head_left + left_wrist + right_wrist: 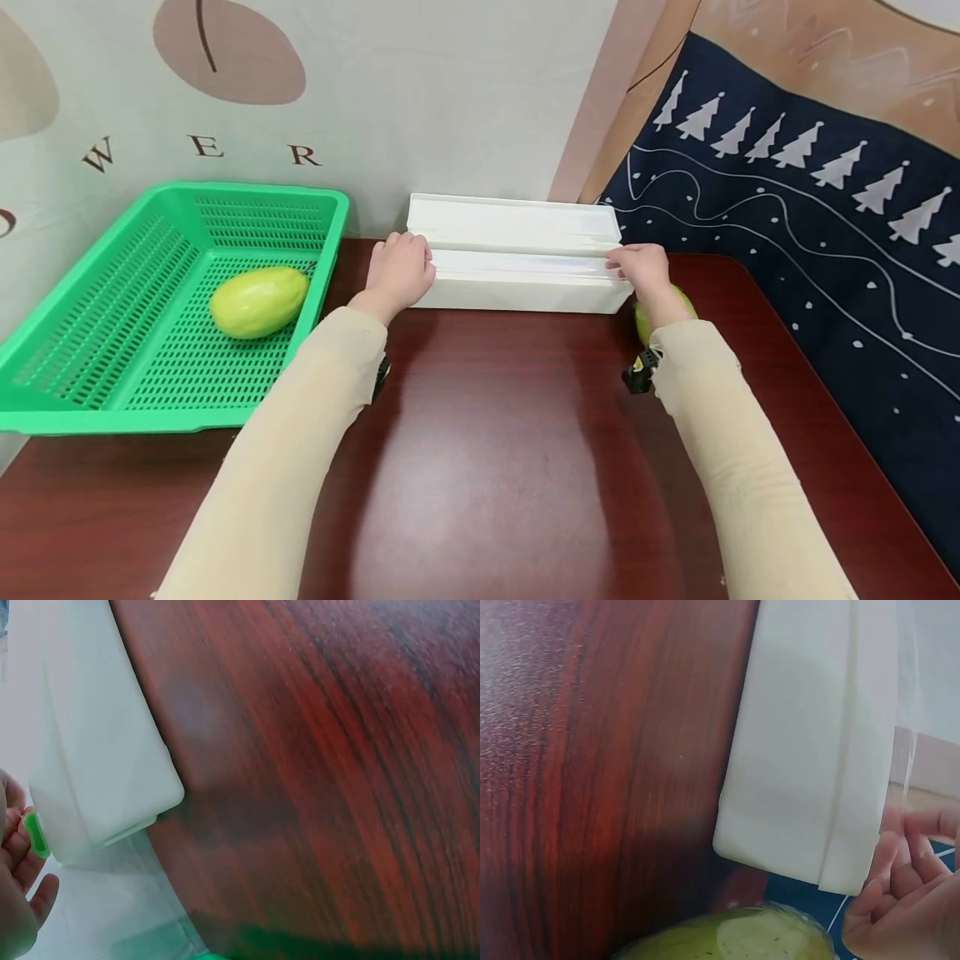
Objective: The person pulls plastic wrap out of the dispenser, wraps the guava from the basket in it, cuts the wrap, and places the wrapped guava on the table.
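Observation:
A long white cling film box (525,293) stands at the back of the table, its lid (513,223) tipped up against the wall. Shiny clear cling film (517,265) spans the opening. At the box's left end my left hand (401,268) has its fingers curled at the film's edge, with a green end piece (35,835) beside them. My right hand (647,271) pinches the film at the right end, where a clear strand runs up from the fingertips in the right wrist view. Below that wrist lies a yellow-green papaya (735,937) with a glossy clear wrapping, partly hidden by my arm.
To the left, a green plastic basket (337,218) with slotted walls holds another papaya (258,302). A pale printed cloth (450,100) hangs behind the box, and a dark blue one (810,250) borders the table (487,467) on the right.

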Tool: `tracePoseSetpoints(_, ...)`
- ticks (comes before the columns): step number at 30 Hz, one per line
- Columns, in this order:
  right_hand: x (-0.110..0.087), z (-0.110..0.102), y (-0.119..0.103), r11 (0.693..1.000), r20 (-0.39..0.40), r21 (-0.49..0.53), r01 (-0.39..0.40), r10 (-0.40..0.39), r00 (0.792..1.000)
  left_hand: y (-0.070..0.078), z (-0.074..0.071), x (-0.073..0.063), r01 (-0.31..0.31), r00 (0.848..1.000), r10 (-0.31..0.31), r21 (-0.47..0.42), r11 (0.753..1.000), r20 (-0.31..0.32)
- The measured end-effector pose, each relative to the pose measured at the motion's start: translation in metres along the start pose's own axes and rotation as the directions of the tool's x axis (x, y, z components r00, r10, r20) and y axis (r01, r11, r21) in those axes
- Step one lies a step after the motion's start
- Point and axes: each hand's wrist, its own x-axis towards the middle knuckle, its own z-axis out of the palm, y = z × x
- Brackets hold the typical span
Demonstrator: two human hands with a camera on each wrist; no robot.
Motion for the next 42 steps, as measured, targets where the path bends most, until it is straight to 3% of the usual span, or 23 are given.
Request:
tracePoseSetpoints(3, 0.000, -0.002, 0.001, 1.000, 0.008, 0.012, 0.008, -0.008, 1.000, 0.001, 0.001, -0.001, 0.026, 0.999, -0.027, -0.033, 0.999, -0.028)
tracePoseSetpoints(6, 0.000, -0.003, 0.003, 1.000, 0.007, -0.010, 0.029, -0.029, 1.000, 0.000, 0.003, -0.002, 0.035, 0.995, -0.039, -0.051, 0.998, -0.095)
tracePoseSetpoints(10, 0.001, -0.005, 0.003, 0.999, 0.025, 0.001, 0.051, -0.051, 0.998, -0.002, 0.009, -0.003, 0.031, 0.982, -0.043, -0.063, 0.998, -0.186)
tracePoseSetpoints(13, 0.003, -0.006, 0.003, 0.997, 0.043, 0.039, 0.059, -0.060, 0.997, -0.003, 0.009, -0.003, 0.060, 0.970, -0.079, -0.089, 0.994, -0.228)
tracePoseSetpoints(17, 0.004, -0.007, 0.001, 0.995, 0.045, 0.090, 0.048, -0.052, 0.998, -0.001, 0.004, -0.001, 0.136, 0.959, -0.155, -0.096, 0.986, -0.237)
tracePoseSetpoints(22, 0.005, -0.006, 0.000, 0.990, 0.048, 0.139, 0.028, -0.035, 0.998, 0.002, -0.001, 0.002, 0.186, 0.958, -0.201, -0.088, 0.978, -0.207)
tracePoseSetpoints(25, 0.006, -0.006, -0.001, 0.987, 0.043, 0.163, 0.008, -0.016, 0.999, 0.005, -0.004, 0.005, 0.203, 0.955, -0.240, -0.200, 0.958, -0.177)
tracePoseSetpoints(27, 0.006, -0.008, -0.002, 0.983, 0.032, 0.184, -0.010, 0.004, 0.999, 0.007, -0.007, 0.008, 0.214, 0.949, -0.275, -0.327, 0.921, -0.154)
tracePoseSetpoints(30, 0.004, -0.012, -0.005, 0.971, 0.014, 0.239, -0.025, 0.023, 1.000, 0.010, -0.013, 0.010, 0.218, 0.938, -0.326, -0.532, 0.818, -0.116)
tracePoseSetpoints(32, 0.003, -0.014, -0.007, 0.955, 0.014, 0.294, -0.026, 0.023, 1.000, 0.012, -0.017, 0.012, 0.219, 0.930, -0.353, -0.623, 0.751, -0.099)
tracePoseSetpoints(37, 0.000, -0.022, -0.010, 0.895, 0.032, 0.444, -0.027, 0.014, 0.999, 0.017, -0.027, 0.013, 0.240, 0.907, -0.418, -0.746, 0.621, -0.055)
tracePoseSetpoints(42, -0.005, -0.032, -0.012, 0.808, 0.091, 0.587, -0.053, -0.001, 0.996, 0.019, -0.036, 0.011, 0.254, 0.878, -0.478, -0.845, 0.471, -0.002)
